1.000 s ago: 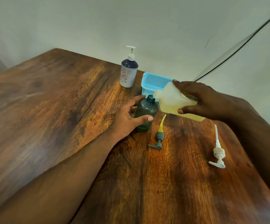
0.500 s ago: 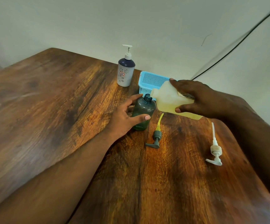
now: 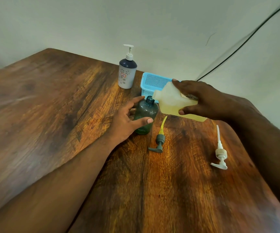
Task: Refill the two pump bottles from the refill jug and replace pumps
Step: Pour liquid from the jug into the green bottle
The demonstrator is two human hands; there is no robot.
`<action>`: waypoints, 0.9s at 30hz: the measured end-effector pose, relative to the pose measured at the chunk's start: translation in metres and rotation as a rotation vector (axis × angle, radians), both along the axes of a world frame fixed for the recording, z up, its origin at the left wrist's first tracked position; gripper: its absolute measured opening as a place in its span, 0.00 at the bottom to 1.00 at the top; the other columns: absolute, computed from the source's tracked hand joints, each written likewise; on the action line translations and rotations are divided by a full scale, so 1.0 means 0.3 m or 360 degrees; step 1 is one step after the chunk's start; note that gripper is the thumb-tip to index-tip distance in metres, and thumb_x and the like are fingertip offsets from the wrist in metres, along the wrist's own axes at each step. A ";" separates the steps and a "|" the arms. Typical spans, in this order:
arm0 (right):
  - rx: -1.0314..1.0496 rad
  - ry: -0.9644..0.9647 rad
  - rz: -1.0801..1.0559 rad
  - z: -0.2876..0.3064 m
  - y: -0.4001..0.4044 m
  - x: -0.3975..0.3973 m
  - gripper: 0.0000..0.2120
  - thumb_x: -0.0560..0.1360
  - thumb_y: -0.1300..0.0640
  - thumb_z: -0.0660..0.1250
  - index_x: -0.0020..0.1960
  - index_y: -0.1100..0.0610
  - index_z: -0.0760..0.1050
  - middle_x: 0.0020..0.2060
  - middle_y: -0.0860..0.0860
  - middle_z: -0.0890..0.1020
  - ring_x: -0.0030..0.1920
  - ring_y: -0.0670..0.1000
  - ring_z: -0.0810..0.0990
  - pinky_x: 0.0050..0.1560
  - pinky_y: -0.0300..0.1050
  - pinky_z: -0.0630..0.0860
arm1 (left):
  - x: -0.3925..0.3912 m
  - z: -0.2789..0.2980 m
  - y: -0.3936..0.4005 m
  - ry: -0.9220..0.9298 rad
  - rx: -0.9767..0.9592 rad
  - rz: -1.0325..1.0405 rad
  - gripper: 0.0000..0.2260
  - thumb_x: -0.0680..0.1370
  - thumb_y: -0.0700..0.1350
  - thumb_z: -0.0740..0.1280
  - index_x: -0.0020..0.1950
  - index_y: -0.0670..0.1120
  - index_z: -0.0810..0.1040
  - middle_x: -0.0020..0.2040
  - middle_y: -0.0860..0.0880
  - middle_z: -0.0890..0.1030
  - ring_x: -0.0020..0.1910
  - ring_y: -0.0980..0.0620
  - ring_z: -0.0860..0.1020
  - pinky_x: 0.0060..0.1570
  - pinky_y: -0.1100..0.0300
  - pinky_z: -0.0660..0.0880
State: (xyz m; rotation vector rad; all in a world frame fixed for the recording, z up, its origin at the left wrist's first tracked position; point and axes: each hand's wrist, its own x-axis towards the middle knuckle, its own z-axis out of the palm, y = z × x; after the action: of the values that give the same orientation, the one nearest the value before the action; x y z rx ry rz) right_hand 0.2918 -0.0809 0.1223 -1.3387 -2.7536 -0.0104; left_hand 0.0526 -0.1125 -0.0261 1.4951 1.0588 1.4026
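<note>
Green bottle [image 3: 145, 116] stands upright on the wooden worktop [image 3: 52, 115], neck uncapped; we take it as landmark. Our left hand [image 3: 127, 121] wraps its body, thumb in front, fingers [image 3: 138, 100] spread round the far side. Our right hand [image 3: 203, 100] grips the jug [image 3: 172, 103], tilted with its long axis near level and its spout at the neck from the right. No stream visible. We judge the pour turns on keeping spout over neck.

Count: two bottles, the white one [image 3: 127, 73] behind with pump fitted; one jug; two loose pumps, grey [image 3: 159, 140] just right, white [image 3: 220, 153] far right; one basket [image 3: 154, 81] behind.
</note>
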 end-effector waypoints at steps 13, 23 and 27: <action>0.0009 0.0012 0.0033 0.004 -0.004 -0.005 0.41 0.73 0.48 0.71 0.78 0.48 0.50 0.73 0.52 0.65 0.68 0.55 0.68 0.60 0.49 0.74 | -0.002 0.003 -0.001 0.0034 0.0008 0.0021 0.34 0.70 0.46 0.78 0.73 0.55 0.69 0.71 0.50 0.73 0.67 0.51 0.75 0.54 0.68 0.78; 0.0022 -0.0005 0.0030 0.006 0.003 0.000 0.41 0.73 0.48 0.71 0.78 0.47 0.50 0.73 0.51 0.65 0.68 0.54 0.67 0.60 0.42 0.69 | 0.002 0.011 -0.010 -0.0030 0.0010 -0.0007 0.34 0.70 0.42 0.78 0.74 0.51 0.70 0.68 0.50 0.75 0.63 0.57 0.76 0.52 0.69 0.77; 0.0032 -0.0020 0.0028 0.010 0.001 -0.004 0.41 0.73 0.48 0.71 0.78 0.47 0.49 0.73 0.52 0.65 0.68 0.55 0.67 0.60 0.45 0.71 | 0.002 0.018 -0.013 -0.0020 0.0002 -0.0012 0.34 0.71 0.43 0.78 0.74 0.51 0.69 0.67 0.52 0.75 0.62 0.60 0.75 0.51 0.71 0.76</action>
State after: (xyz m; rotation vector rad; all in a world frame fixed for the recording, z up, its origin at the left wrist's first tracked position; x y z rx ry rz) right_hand 0.2906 -0.0806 0.1255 -1.3139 -2.7677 -0.0453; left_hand 0.0533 -0.1164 -0.0208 1.4883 1.0439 1.4061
